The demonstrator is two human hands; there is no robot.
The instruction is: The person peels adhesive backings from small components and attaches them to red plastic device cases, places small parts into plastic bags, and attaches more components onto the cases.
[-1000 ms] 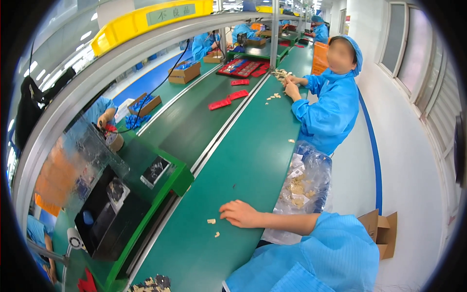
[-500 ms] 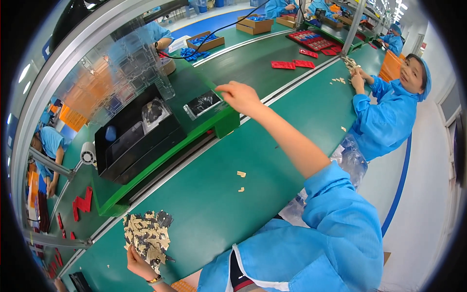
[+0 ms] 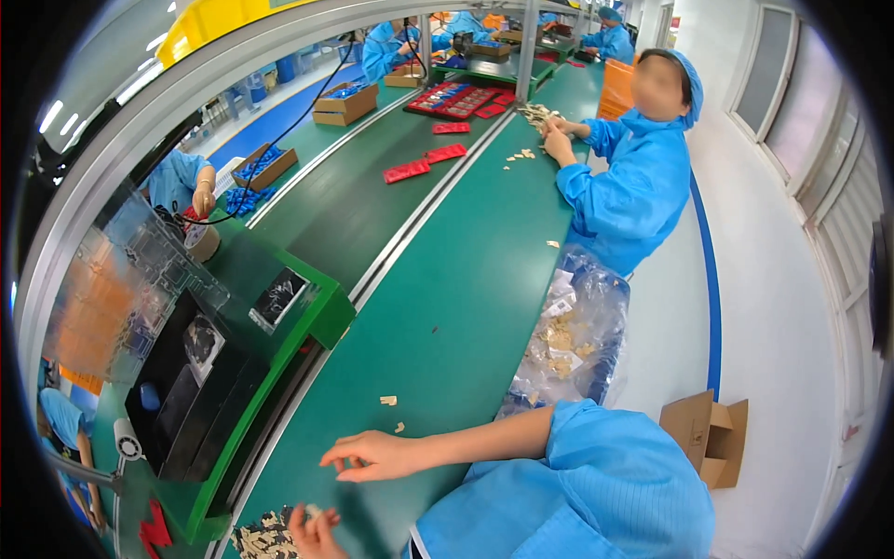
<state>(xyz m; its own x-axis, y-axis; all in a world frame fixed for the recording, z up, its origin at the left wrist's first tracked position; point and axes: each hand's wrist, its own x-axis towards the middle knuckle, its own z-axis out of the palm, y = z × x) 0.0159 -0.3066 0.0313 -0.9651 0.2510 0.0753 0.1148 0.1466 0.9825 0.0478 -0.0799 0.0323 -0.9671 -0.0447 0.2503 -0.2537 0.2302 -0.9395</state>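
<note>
Two loose pieces (image 3: 388, 401): beige, flat, on the green desk (image 3: 466, 307), just beyond the right hand (image 3: 382, 455); apart from the pile (image 3: 263, 538), as half a second ago.
Right hand: fingers spread, loosely bent above the desk, no piece visible in them; previously stretched out to the green platform (image 3: 337, 314), now drawn back near the left hand (image 3: 318, 537).
Left hand: fingers curled at the right edge of the pile; pale bit at the fingertips, cannot tell whether a pinched piece.
Pile: small beige and dark pieces, immediately left of the left hand, partly out of view.
Change, as judged: both hands now within easy reach of the pile; the platform left alone.
Blue bin (image 3: 612, 359): plastic-lined, pale pieces inside, beyond and right of the right hand, untouched by either.
</note>
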